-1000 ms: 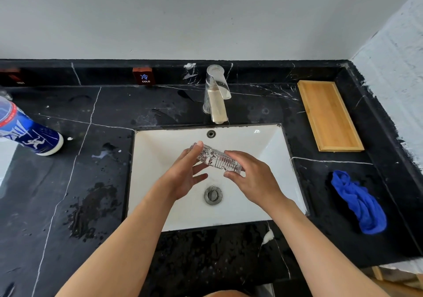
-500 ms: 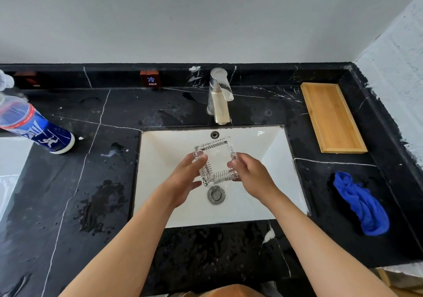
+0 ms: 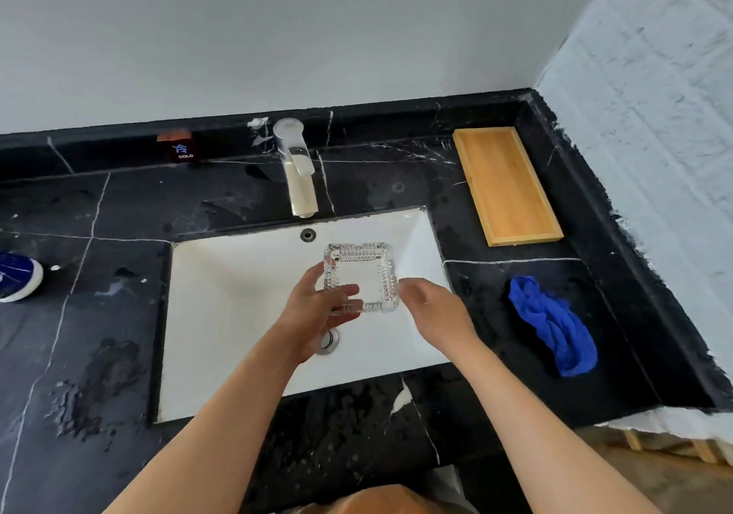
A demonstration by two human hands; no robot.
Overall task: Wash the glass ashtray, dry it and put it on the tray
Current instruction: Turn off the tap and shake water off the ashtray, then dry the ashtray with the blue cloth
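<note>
A square clear glass ashtray (image 3: 367,265) with ribbed edges is held flat above the white sink basin (image 3: 238,295). My left hand (image 3: 321,311) grips its near-left corner, fingers over the rim. My right hand (image 3: 432,309) sits at its right edge, touching the near-right corner; whether it grips is unclear. A wooden tray (image 3: 505,186) lies on the black counter at the back right, apart from the hands. A crumpled blue cloth (image 3: 551,325) lies on the counter right of the sink.
A tap (image 3: 297,172) stands behind the basin with no water running. The drain (image 3: 328,341) shows under my left wrist. A blue bottle (image 3: 16,275) lies at the left edge. The black marble counter (image 3: 99,375) has wet patches on the left.
The ashtray has turned from edge-on to flat, with its open face up, and has moved a little toward the tap. The view has swung right, so the bottle has slid to the left edge.
</note>
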